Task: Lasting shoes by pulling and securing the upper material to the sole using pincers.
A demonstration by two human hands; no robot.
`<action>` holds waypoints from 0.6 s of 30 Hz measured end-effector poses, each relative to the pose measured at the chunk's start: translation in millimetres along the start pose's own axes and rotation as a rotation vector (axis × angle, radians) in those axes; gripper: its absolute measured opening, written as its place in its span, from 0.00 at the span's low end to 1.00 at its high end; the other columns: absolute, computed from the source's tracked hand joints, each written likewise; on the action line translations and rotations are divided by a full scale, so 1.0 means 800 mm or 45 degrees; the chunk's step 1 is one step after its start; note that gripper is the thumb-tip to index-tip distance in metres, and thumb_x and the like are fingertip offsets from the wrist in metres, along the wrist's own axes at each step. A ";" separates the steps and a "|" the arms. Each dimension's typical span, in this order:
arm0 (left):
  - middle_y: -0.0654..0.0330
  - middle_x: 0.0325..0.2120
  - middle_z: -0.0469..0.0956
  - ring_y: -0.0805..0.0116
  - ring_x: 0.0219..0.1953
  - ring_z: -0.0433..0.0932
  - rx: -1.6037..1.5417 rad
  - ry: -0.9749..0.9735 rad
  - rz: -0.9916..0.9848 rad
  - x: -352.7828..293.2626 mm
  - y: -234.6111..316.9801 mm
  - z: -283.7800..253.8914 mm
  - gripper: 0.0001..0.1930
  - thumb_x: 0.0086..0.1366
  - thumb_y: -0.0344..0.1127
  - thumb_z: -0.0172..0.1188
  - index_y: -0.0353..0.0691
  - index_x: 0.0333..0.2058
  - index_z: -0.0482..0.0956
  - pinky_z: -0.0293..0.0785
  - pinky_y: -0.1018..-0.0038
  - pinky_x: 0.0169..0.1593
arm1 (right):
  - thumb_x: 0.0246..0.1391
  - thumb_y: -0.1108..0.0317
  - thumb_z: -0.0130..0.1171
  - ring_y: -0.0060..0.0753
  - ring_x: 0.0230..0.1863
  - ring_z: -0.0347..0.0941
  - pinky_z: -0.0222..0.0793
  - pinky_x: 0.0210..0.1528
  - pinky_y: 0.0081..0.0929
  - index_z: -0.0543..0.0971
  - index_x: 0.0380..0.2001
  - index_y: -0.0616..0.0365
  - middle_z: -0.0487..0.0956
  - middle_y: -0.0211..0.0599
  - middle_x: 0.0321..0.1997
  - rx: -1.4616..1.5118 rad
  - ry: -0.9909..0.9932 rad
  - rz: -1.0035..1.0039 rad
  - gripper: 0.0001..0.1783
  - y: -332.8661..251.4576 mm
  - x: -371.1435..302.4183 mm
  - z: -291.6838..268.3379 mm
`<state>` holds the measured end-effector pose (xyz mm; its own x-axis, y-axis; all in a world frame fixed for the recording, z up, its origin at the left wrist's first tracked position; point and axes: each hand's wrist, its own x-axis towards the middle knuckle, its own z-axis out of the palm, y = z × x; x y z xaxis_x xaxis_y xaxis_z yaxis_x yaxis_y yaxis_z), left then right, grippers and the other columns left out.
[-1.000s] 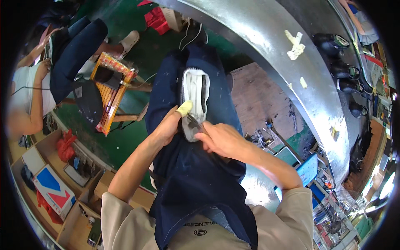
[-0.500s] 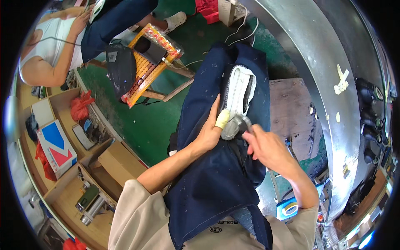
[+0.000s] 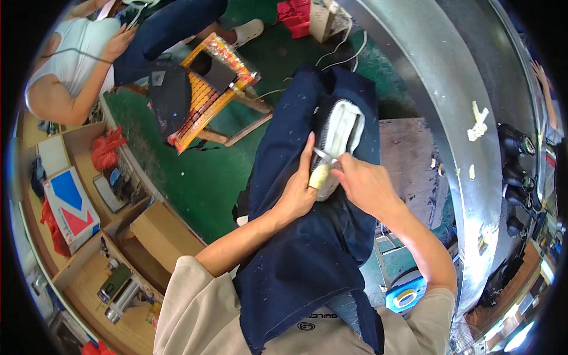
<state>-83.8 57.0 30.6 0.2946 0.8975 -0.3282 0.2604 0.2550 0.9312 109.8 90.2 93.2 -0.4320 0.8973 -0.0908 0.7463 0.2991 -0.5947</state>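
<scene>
- White-lined shoe piece (image 3: 341,127) lay on the dark apron (image 3: 296,260); the right grip (image 3: 368,184) held a small blurred tool (image 3: 325,156).
- Left grip (image 3: 297,192) lay alongside; I couldn't tell whether it was closed.
- A tool slip might have caught its yellow-wrapped thumb (image 3: 319,176).

The bench (image 3: 441,100) is smooth, glossy metal; the apron (image 3: 296,278) matt cloth; the carton (image 3: 167,232) dull cardboard.

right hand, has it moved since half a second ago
Yes. Judged against the brown board on the floor, the right hand has shifted forward, up the picture.
</scene>
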 end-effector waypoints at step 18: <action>0.52 0.77 0.50 0.57 0.80 0.43 0.035 -0.031 0.098 0.088 0.000 -0.034 0.26 0.82 0.39 0.41 0.43 0.74 0.59 0.39 0.64 0.79 | 0.67 0.67 0.55 0.52 0.33 0.85 0.80 0.35 0.43 0.75 0.38 0.68 0.83 0.54 0.28 -0.208 -0.363 0.160 0.11 0.019 0.043 -0.037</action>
<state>-88.1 129.7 11.8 0.3366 0.9051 -0.2597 0.2610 0.1754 0.9493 121.5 135.3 104.8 -0.4382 0.8106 -0.3885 0.8639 0.2605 -0.4310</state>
